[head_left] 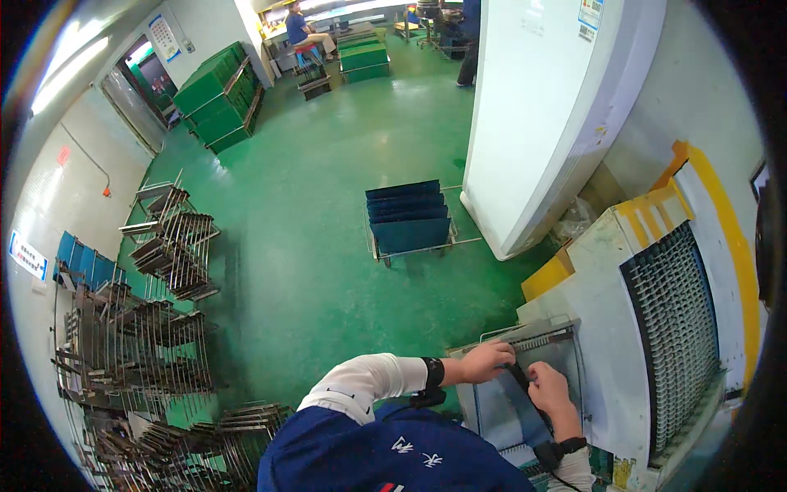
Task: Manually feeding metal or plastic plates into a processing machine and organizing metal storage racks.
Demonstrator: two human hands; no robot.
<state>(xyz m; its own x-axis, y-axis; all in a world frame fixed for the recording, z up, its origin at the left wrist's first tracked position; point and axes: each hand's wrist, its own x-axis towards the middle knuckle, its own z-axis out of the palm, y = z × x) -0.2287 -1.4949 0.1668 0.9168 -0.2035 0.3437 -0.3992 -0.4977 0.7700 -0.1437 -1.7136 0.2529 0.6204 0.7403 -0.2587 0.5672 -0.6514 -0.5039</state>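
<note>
A: Which step am I watching?

B: I'm reading it as setting or freeing a panel at the slotted rack [541, 339]. The thin dark panel [527, 405] is lying slantwise between the hands, over the rack, left of the roller bed [674, 324].

A: Grip?

B: Left hand [489, 362] is bunching its fingers at the panel's upper end, nearly closed. Right hand [551, 389] is resting half-curled by the right edge. I'm not able to tell whether either is really pinching.

A: Next move?

B: I'm judging it's calling for light edge holds and squaring to the slots.

A: Materials?

B: I'm seeing a flat, smooth, dark-edged panel; comb-like, metallic-looking rack rails; closely ridged grey rollers. Blue panels [414, 235] are standing in a row farther off, above glossy green floor [311, 271].
</note>
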